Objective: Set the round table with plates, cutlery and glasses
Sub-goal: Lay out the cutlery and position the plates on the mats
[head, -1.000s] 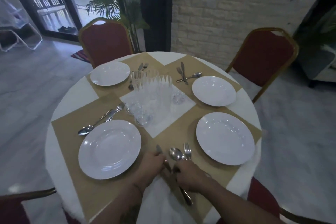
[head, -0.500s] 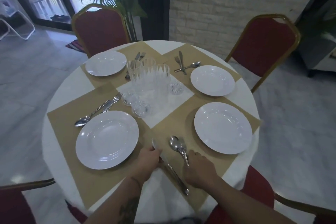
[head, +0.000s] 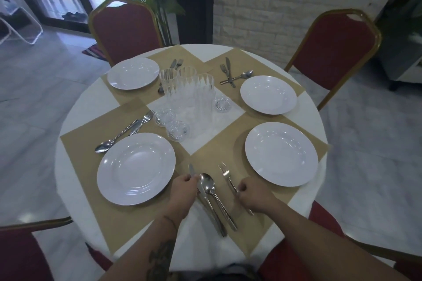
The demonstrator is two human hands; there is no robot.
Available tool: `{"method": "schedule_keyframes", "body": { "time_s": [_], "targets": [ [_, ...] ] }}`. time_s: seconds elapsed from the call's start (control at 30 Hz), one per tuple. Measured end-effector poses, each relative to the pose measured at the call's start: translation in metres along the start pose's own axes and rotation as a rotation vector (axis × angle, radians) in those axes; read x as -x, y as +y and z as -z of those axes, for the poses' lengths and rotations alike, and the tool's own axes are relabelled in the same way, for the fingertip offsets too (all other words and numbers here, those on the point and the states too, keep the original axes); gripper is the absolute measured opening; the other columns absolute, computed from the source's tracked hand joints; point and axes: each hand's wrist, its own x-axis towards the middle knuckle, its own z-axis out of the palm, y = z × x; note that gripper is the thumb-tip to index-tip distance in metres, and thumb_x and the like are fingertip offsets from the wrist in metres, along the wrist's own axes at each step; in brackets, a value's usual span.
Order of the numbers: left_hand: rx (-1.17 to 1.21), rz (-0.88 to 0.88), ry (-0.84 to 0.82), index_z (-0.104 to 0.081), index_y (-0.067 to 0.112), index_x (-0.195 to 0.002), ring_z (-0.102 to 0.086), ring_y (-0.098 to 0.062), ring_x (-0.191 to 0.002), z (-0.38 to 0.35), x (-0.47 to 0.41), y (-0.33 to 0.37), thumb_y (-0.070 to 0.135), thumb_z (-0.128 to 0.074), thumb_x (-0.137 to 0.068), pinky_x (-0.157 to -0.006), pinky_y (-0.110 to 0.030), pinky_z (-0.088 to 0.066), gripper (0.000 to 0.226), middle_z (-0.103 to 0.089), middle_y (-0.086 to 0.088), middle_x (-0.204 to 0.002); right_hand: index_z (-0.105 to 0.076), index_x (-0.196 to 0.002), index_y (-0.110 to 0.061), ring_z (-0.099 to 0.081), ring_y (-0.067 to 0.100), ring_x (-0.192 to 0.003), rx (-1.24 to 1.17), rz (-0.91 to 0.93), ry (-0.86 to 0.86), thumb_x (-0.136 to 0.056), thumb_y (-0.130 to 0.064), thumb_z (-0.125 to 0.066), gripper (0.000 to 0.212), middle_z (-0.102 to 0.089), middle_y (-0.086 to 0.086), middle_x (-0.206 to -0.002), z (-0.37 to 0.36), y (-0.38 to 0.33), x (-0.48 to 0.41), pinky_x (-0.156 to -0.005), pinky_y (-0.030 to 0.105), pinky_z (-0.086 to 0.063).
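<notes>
Steel fork (head: pixel 227 178), pinched by the right hand (head: pixel 253 194), pointed away (tines forward); left hand (head: pixel 182 191) pinched the steel knife (head: pixel 206 198).

Head view, close above round table (head: pixel 303 107), facing down-forward

Dim, bluish, perhaps window-lit, edges warped
</notes>
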Motion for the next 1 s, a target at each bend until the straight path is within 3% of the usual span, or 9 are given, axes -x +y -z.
{"method": "schedule_keyframes", "body": {
  "time_s": [0.07, 0.2, 0.3, 0.57, 0.67, 0.73, 0.87, 0.93, 1.0],
  "targets": [
    [0.017, 0.006, 0.003, -0.051, 0.009, -0.061, -0.050, -0.013, -0.045, -0.002, 0.001, 0.001, 0.021, -0.062, -0.093, -0.055, -0.026, -0.040, 0.036, -0.053, -0.010, -0.064, -0.064, -0.078, -0.001, -0.049, 0.017, -0.062, 0.051, 0.006, -0.012, -0.068, -0.016, -0.051, 0.022, -0.053, 0.003, -0.068, 0.002, 0.004, -0.002, -0.056, 0.030, -0.037],
    [0.034, -0.001, -0.015, -0.051, 0.013, -0.059, -0.049, -0.014, -0.049, -0.004, 0.003, 0.003, 0.019, -0.061, -0.094, -0.058, -0.027, -0.039, 0.036, -0.052, -0.004, -0.058, -0.064, -0.074, -0.006, -0.057, 0.019, -0.066, 0.130, 0.044, -0.055, -0.068, -0.021, -0.050, 0.022, -0.060, 0.006, -0.068, 0.002, 0.009, -0.003, -0.059, 0.032, -0.045],
    [0.027, 0.004, -0.042, -0.056, 0.009, -0.066, -0.053, -0.013, -0.051, -0.004, 0.004, 0.003, 0.018, -0.059, -0.096, -0.057, -0.027, -0.040, 0.031, -0.053, -0.005, -0.062, -0.059, -0.065, -0.005, -0.047, 0.017, -0.059, 0.170, 0.062, -0.118, -0.064, -0.023, -0.047, 0.021, -0.048, 0.005, -0.059, 0.003, 0.011, 0.000, -0.055, 0.032, -0.037],
    [0.041, -0.005, -0.037, -0.061, 0.008, -0.071, -0.056, -0.009, -0.045, -0.009, 0.007, 0.007, 0.015, -0.058, -0.095, -0.055, -0.025, -0.041, 0.025, -0.061, -0.005, -0.063, -0.040, -0.059, -0.017, -0.052, 0.023, -0.071, 0.328, 0.013, -0.089, -0.083, -0.023, -0.052, 0.027, -0.045, -0.002, -0.064, 0.017, 0.003, 0.012, -0.053, 0.027, -0.034],
    [0.045, -0.003, -0.030, -0.060, 0.010, -0.067, -0.057, -0.018, -0.053, -0.011, 0.007, 0.009, 0.014, -0.057, -0.094, -0.058, -0.027, -0.041, 0.028, -0.059, 0.005, -0.046, -0.036, -0.061, -0.018, -0.048, 0.025, -0.074, 0.356, 0.007, -0.069, -0.086, -0.023, -0.054, 0.031, -0.041, -0.003, -0.066, 0.020, -0.001, 0.017, -0.057, 0.028, -0.034],
    [0.042, 0.002, -0.032, -0.059, 0.008, -0.067, -0.057, -0.021, -0.056, -0.012, 0.008, 0.013, 0.014, -0.057, -0.093, -0.059, -0.028, -0.042, 0.027, -0.057, 0.005, -0.044, -0.043, -0.064, -0.014, -0.050, 0.026, -0.075, 0.312, 0.000, -0.057, -0.085, -0.023, -0.053, 0.025, -0.047, 0.000, -0.068, 0.021, -0.003, 0.019, -0.063, 0.029, -0.037],
    [0.111, 0.017, -0.025, -0.065, 0.001, -0.077, -0.056, -0.023, -0.062, -0.014, 0.009, 0.020, 0.016, -0.061, -0.088, -0.064, -0.030, -0.046, 0.019, -0.060, -0.017, -0.070, -0.071, -0.083, -0.008, -0.057, 0.018, -0.071, 0.022, 0.065, -0.114, -0.082, -0.024, -0.055, 0.022, -0.067, 0.002, -0.077, 0.024, -0.011, 0.020, -0.061, 0.030, -0.041],
    [0.149, 0.014, -0.020, -0.066, 0.001, -0.077, -0.057, -0.023, -0.066, -0.018, 0.008, 0.021, 0.017, -0.064, -0.088, -0.068, -0.033, -0.047, 0.020, -0.062, -0.022, -0.073, -0.073, -0.075, -0.017, -0.059, 0.014, -0.063, -0.112, 0.094, -0.146, -0.082, -0.021, -0.057, 0.017, -0.068, -0.005, -0.067, 0.026, -0.014, 0.024, -0.063, 0.029, -0.047],
    [0.189, 0.002, -0.027, -0.063, 0.004, -0.072, -0.056, -0.023, -0.060, -0.022, 0.009, 0.025, 0.015, -0.064, -0.091, -0.067, -0.033, -0.048, 0.021, -0.061, -0.014, -0.064, -0.067, -0.064, -0.023, -0.061, 0.015, -0.055, -0.196, 0.097, -0.156, -0.082, -0.017, -0.056, 0.022, -0.067, -0.004, -0.058, 0.028, -0.015, 0.027, -0.063, 0.028, -0.050]
  ]
}}
